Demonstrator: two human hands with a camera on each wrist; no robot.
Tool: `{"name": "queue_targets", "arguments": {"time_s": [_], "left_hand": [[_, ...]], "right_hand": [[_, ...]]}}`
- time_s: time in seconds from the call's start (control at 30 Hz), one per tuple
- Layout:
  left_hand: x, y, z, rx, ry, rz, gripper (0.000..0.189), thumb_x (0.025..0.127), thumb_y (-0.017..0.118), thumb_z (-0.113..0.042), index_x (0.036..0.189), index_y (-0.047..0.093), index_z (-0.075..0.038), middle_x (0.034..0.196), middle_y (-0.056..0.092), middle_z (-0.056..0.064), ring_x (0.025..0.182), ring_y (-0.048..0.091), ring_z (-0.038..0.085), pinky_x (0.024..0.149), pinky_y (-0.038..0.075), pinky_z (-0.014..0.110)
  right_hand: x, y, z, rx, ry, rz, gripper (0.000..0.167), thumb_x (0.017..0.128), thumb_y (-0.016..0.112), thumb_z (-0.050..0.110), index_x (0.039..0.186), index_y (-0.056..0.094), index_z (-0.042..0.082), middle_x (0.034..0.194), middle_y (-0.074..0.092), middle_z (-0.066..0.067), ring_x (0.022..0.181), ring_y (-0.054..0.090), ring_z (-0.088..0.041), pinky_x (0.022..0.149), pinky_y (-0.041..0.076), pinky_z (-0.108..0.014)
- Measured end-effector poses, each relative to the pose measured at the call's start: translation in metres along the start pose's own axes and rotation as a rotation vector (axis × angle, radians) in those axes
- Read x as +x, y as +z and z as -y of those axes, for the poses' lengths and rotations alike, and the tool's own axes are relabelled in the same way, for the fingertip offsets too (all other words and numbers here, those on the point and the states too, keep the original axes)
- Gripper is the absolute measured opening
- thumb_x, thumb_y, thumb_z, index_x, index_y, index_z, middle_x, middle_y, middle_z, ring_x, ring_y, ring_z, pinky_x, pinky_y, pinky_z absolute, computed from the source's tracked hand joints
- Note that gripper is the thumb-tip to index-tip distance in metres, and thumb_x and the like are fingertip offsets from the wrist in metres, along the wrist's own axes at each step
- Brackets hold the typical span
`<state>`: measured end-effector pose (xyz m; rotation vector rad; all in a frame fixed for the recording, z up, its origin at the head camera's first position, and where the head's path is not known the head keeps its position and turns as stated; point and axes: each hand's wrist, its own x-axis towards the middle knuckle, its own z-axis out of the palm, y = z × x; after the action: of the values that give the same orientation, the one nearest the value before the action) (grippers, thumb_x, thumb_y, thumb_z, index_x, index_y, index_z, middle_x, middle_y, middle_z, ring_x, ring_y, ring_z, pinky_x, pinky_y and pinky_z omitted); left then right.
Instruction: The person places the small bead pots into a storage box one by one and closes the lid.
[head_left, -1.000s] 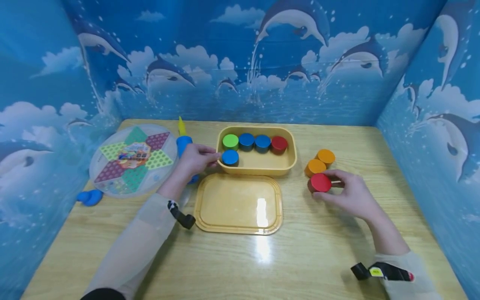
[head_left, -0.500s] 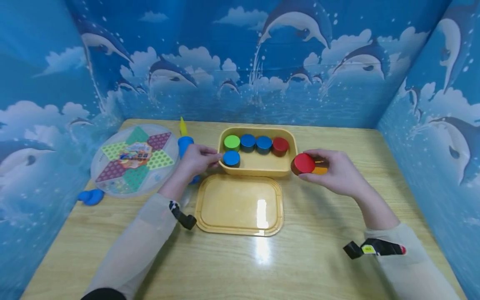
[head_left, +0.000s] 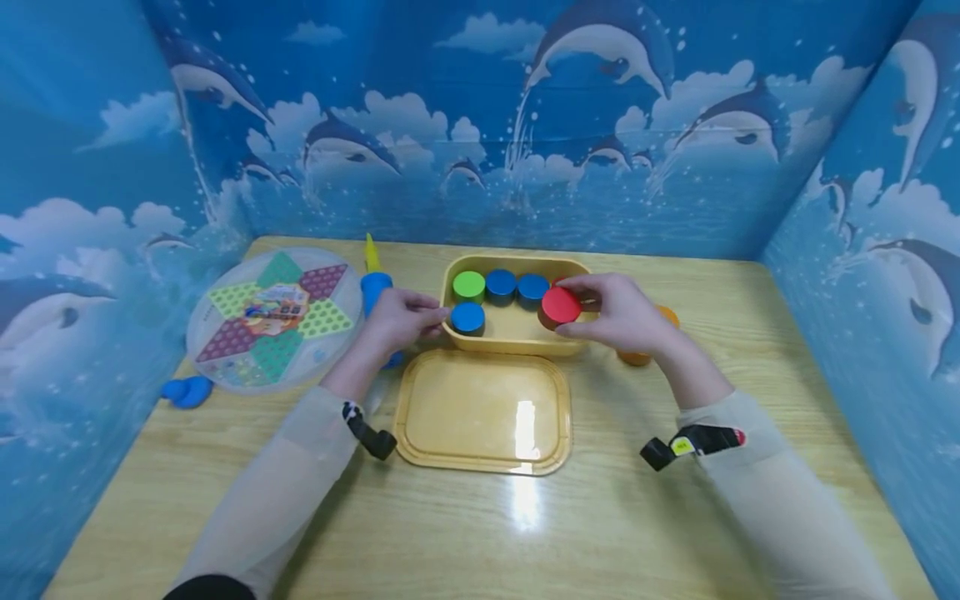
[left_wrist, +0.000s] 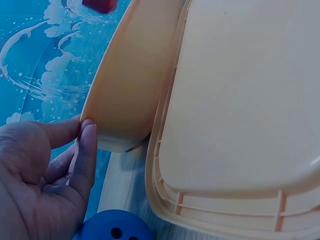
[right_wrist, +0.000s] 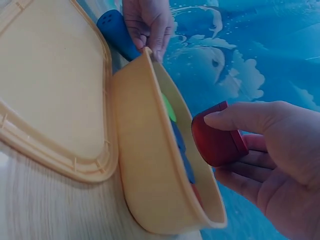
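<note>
Red tub (head_left: 560,307) is shifted left by the right hand (head_left: 618,315) versus a second ago: from near the orange tubs (head_left: 633,358) to over the right part of the yellow box (head_left: 517,345). Left to right: blue toy (head_left: 187,392) is seen near the left edge of the table (head_left: 450,533), close beside the round game board (head_left: 275,321), which is printed with a coloured star. Next, blue tube (head_left: 375,287) with yellow tip (head_left: 372,252) is partly covered by the left hand (head_left: 397,321). Box rim is pinched at its left end between left thumb and fingers. In the box, a back row is formed by green tub (head_left: 469,286), two blue tubs (head_left: 500,286) and a second red tub (right_wrist: 196,193), mostly hidden in the head view. Another blue tub (head_left: 468,317) is set in front of the green one. Box lid (head_left: 480,412) is laid flat, just in front of the box. Red tub is clamped between right thumb and fingers; whether box or other tubs are touched by it cannot be told. Orange tubs are partly hidden by the right hand and wrist, outside the box. Table is backed by a dolphin-print sheet (head_left: 450,125).
</note>
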<state>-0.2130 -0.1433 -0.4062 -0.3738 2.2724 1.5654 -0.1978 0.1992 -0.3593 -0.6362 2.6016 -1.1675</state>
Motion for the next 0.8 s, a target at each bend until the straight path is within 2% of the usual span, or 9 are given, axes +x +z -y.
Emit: {"name": "queue_targets", "arguments": {"time_s": [0.17,0.33,0.47,0.8], "left_hand": [[-0.001,0.000,-0.001,0.008,0.000,0.001,0.037,0.099,0.078,-0.023,0.129,0.072,-0.001,0.107,0.076,0.013,0.091,0.076,0.022,0.084,0.064,0.038],[-0.001,-0.001,-0.001,0.007,-0.002,-0.003,0.037,0.099,0.078,-0.022,0.128,0.071,0.000,0.106,0.076,0.014,0.090,0.077,0.022,0.084,0.064,0.038],[0.000,-0.001,0.000,0.006,0.003,-0.007,0.038,0.099,0.078,-0.023,0.129,0.071,0.000,0.106,0.076,0.014,0.089,0.077,0.021,0.083,0.064,0.038],[0.003,0.001,0.002,0.001,0.009,-0.011,0.036,0.099,0.079,-0.022,0.127,0.072,0.000,0.105,0.076,0.014,0.089,0.077,0.022,0.082,0.065,0.038]], "right_hand": [[0.017,0.011,0.000,0.009,0.026,0.049,0.064,0.086,0.091,0.015,0.142,0.063,0.001,0.126,0.069,-0.010,0.111,0.066,-0.027,0.096,0.059,-0.048],[0.036,0.021,-0.005,0.009,-0.035,0.094,0.056,0.086,0.091,0.015,0.136,0.068,0.001,0.122,0.071,-0.010,0.102,0.067,-0.026,0.085,0.059,-0.042],[0.051,0.030,-0.009,-0.020,-0.069,0.124,0.054,0.086,0.091,0.017,0.134,0.069,0.001,0.120,0.073,-0.009,0.099,0.068,-0.023,0.085,0.058,-0.040],[0.071,0.048,-0.007,-0.060,-0.036,0.182,0.056,0.086,0.091,0.014,0.135,0.068,-0.001,0.121,0.072,-0.011,0.104,0.066,-0.025,0.088,0.058,-0.039]]}}
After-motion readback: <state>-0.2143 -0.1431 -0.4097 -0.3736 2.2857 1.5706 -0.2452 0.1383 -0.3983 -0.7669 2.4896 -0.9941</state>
